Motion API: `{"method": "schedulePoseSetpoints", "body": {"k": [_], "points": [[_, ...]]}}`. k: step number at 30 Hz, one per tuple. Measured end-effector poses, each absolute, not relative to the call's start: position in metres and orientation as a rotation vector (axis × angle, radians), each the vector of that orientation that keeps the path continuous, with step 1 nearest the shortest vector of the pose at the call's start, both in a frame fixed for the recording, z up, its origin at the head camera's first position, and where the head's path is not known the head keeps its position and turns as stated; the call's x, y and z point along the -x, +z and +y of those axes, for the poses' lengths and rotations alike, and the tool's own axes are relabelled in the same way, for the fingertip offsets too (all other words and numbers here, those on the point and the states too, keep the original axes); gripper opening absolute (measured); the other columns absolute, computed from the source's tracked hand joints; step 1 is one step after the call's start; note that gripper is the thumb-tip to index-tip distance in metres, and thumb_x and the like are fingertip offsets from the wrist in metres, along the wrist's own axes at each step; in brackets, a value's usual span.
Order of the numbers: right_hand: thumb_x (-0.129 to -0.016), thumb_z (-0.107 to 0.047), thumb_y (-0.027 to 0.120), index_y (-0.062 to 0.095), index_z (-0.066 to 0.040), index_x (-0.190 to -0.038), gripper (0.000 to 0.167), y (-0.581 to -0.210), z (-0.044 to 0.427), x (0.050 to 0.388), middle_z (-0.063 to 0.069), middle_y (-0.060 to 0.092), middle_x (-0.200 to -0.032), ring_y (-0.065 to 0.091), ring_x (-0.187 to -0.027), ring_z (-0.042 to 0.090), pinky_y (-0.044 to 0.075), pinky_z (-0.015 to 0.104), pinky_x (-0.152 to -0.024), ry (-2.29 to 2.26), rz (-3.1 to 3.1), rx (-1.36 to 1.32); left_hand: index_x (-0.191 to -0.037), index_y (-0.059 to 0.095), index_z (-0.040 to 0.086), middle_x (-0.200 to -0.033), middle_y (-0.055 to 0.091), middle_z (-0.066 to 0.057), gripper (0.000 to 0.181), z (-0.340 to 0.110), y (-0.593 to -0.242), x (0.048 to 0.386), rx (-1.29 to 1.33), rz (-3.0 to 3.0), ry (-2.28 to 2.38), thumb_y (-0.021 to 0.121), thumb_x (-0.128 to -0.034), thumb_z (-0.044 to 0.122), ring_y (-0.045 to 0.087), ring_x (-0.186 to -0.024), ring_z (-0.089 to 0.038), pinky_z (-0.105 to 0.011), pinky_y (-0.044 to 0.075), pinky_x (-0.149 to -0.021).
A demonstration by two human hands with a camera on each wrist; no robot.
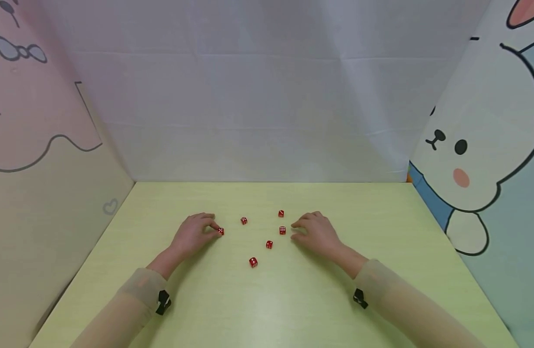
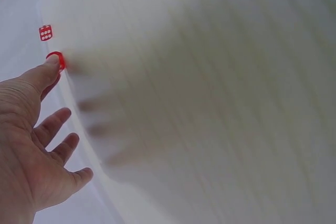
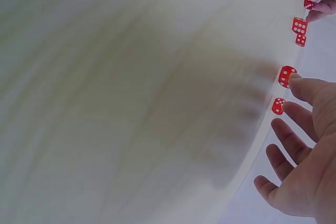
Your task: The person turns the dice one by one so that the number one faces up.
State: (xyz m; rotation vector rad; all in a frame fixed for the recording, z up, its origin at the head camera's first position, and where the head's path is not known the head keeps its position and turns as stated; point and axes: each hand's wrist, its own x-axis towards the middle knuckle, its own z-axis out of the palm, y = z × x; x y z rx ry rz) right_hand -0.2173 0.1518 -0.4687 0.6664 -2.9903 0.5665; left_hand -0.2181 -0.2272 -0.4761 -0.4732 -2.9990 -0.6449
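Note:
My left hand pinches a red die with white pips between thumb and index finger. In the left wrist view the thumb covers much of that die, and the other fingers of the left hand are spread apart. My right hand holds nothing. Its fingers are parted and slightly bent, just to the right of a red die showing six. Another red die lies a little beyond that one. The right wrist view shows the right hand with its thumb tip nearest a die.
More red dice lie between the hands: one at the back left, one in the middle and one closer to me. The pale yellow table meets a white cloth backdrop. Panels with cartoon drawings flank both sides.

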Motion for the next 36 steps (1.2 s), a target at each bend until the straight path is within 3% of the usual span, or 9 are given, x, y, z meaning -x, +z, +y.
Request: {"method": "schedulePoseSetpoints", "body": {"k": [15,36], "points": [[-0.091,-0.034,0.079,0.078,-0.017,-0.117,0.031,-0.469,0.140,0.222,0.006,0.068,-0.121,0.051,-0.123,0.035,0.043,0.054,-0.103,0.675,-3.021,-0.585,-0.099,0.078,0.017,-0.136,0.065,-0.013,0.011,-0.228,-0.476,0.219,0.461,-3.019,-0.649,0.078,-0.0929,0.026,0.053,-0.129,-0.042,-0.058,0.039,-0.110],[-0.090,-0.031,0.080,0.080,-0.019,-0.109,0.022,-0.473,0.128,0.224,0.004,0.068,-0.118,0.052,-0.121,0.033,0.045,0.052,-0.101,0.701,-3.003,-0.544,-0.102,0.080,0.017,-0.137,0.063,-0.015,0.016,-0.230,-0.479,0.218,0.467,-3.002,-0.646,0.078,-0.0924,0.031,0.052,-0.129,-0.044,-0.060,0.039,-0.109]]}}
